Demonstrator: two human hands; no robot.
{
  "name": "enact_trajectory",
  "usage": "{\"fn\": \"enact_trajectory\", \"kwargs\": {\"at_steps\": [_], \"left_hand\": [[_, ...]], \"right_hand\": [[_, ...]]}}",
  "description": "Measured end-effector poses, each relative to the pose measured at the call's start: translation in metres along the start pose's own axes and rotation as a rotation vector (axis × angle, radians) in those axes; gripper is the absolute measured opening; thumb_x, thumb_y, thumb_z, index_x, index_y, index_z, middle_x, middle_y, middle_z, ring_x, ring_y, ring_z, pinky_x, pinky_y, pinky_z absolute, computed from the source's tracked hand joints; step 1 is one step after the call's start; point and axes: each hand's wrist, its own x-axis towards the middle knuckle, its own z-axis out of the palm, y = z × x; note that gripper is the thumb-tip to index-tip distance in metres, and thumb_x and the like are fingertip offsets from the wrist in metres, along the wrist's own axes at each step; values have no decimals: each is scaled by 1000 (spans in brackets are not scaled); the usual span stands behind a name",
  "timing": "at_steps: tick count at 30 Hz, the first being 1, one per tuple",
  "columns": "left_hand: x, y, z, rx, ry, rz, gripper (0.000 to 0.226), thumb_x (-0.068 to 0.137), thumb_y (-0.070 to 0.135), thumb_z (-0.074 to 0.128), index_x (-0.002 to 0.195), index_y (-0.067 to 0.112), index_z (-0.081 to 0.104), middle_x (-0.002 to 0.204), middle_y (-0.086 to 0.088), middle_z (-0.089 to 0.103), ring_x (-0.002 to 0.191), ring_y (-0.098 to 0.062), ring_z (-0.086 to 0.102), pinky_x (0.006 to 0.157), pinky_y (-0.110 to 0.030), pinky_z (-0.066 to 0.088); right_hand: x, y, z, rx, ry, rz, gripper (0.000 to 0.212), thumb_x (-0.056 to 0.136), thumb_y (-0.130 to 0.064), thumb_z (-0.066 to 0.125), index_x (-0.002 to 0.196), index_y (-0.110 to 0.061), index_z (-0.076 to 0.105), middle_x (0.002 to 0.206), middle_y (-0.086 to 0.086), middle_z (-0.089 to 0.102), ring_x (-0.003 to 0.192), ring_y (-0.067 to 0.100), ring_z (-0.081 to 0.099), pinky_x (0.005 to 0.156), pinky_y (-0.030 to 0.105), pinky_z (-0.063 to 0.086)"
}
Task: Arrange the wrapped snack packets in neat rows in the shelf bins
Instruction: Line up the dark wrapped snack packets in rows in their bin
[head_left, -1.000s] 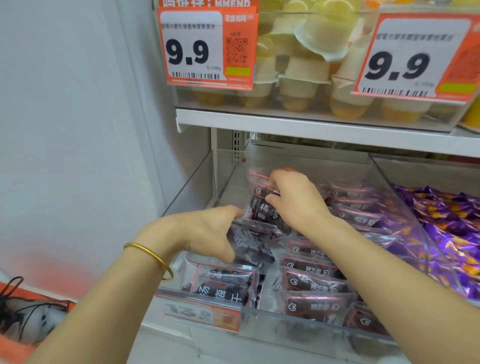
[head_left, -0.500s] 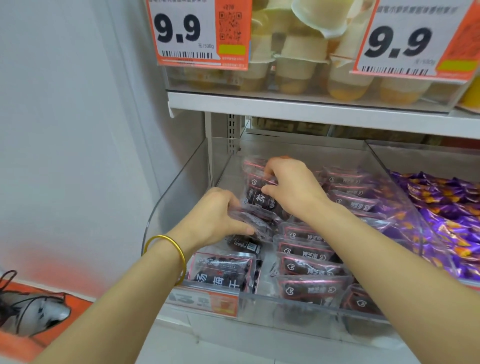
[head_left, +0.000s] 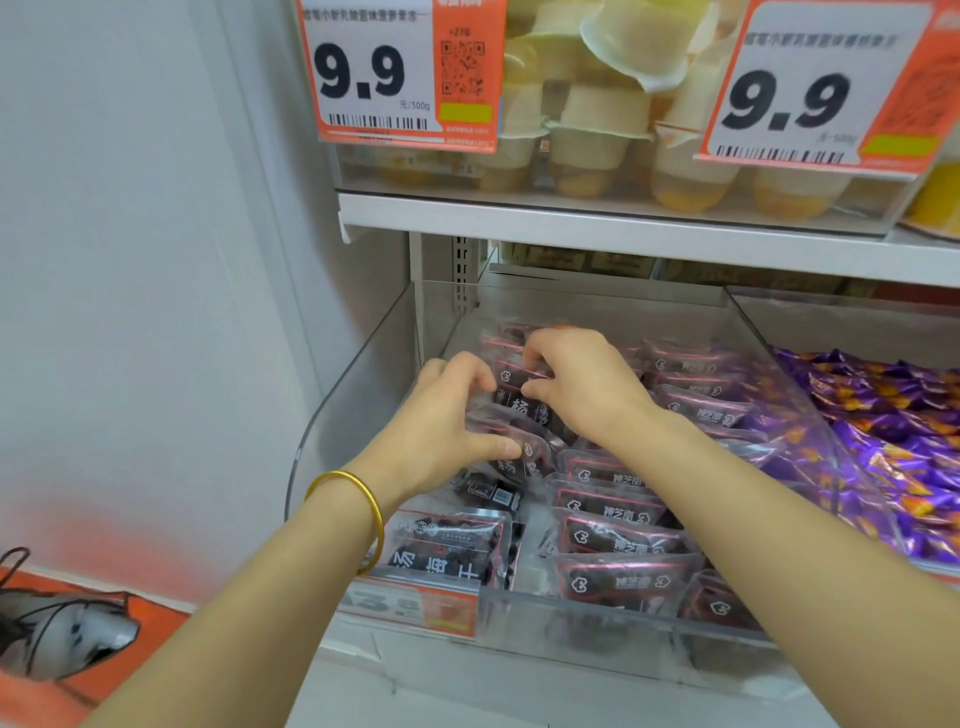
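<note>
A clear plastic bin (head_left: 602, 621) on the lower shelf holds dark snack packets with pink edging. Neat rows of them (head_left: 613, 512) fill its middle and right. The left column is looser, with one packet (head_left: 447, 551) lying flat at the front. My left hand (head_left: 441, 421), with a gold bangle on the wrist, grips packets (head_left: 524, 452) in the left column, thumb on top. My right hand (head_left: 582, 384) pinches the upright packets (head_left: 519, 402) further back in the same column. Both hands nearly touch.
A second bin at the right holds purple and orange wrapped sweets (head_left: 893, 441). The shelf above (head_left: 623, 231) carries pudding cups (head_left: 592, 135) behind two 9.9 price tags (head_left: 405, 73). A white wall runs along the left. An orange bag with cords (head_left: 67, 634) lies low at the left.
My left hand has moved up and back along the left column to meet the right hand. The camera has come closer and tilted down a little.
</note>
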Motion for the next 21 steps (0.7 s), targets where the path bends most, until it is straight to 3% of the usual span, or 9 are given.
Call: {"fn": "enact_trajectory", "kwargs": {"at_steps": [2,4,7,9,12,14,16,18,21], "left_hand": [[1,3,-4,21,92,34,54,68,25,82,105,22,43,112,3,39,105,-13,47,82,-16,38],[2,6,-6,85,120,118,53,69,19,81,108,18,44,121,1,39,111,-14,46,89,-14,37],[2,9,-1,176,72,230,44,74,15,77,108,16,49,151,-3,19,135,-18,29,108,-27,32],[3,7,3,180,77,217,41,74,18,77,105,21,51,156,-3,4,143,-19,12,115,-35,21],[3,6,7,80,63,90,69,73,22,78,127,35,37,156,-3,-12,145,-20,-4,114,-35,14],[4,6,9,-100,-8,-13,105,75,22,78,147,33,2,158,-2,-7,144,-14,5,113,-29,19],[5,5,11,-185,-92,-76,114,79,23,74,147,26,-17,157,-1,9,136,-7,21,106,-21,26],[6,3,13,-185,-123,-73,108,81,24,72,148,22,-14,148,9,24,130,-3,28,101,-17,28],[8,4,13,-222,-109,-57,90,82,19,71,148,19,10,125,21,35,120,0,38,97,-17,33]], "right_hand": [[1,1,-1,8,-12,6,21,88,-20,64,104,-9,58,105,9,60,94,29,56,77,35,47],[2,1,-2,6,-29,3,22,87,-20,64,106,-9,59,105,9,60,94,29,57,78,34,47],[3,2,-4,-2,-66,-14,24,87,-19,64,109,-10,59,104,9,61,93,28,57,76,32,46],[5,3,-5,5,-93,-22,25,87,-20,64,109,-10,60,105,10,61,95,27,57,78,32,46],[5,4,-9,27,-132,-9,26,88,-20,65,111,-10,60,108,10,61,100,28,57,83,32,45],[5,4,-12,47,-159,0,27,88,-18,63,114,-10,59,115,8,59,106,26,55,87,31,43],[4,5,-15,95,-183,20,24,90,-14,59,114,-10,56,118,7,57,108,24,54,87,30,42],[1,4,-20,150,-189,53,23,92,-10,51,115,-11,52,116,8,56,100,23,55,79,30,45],[-12,-3,-29,153,-166,27,33,92,-20,49,125,-15,47,113,5,56,90,19,54,71,30,44]]}}
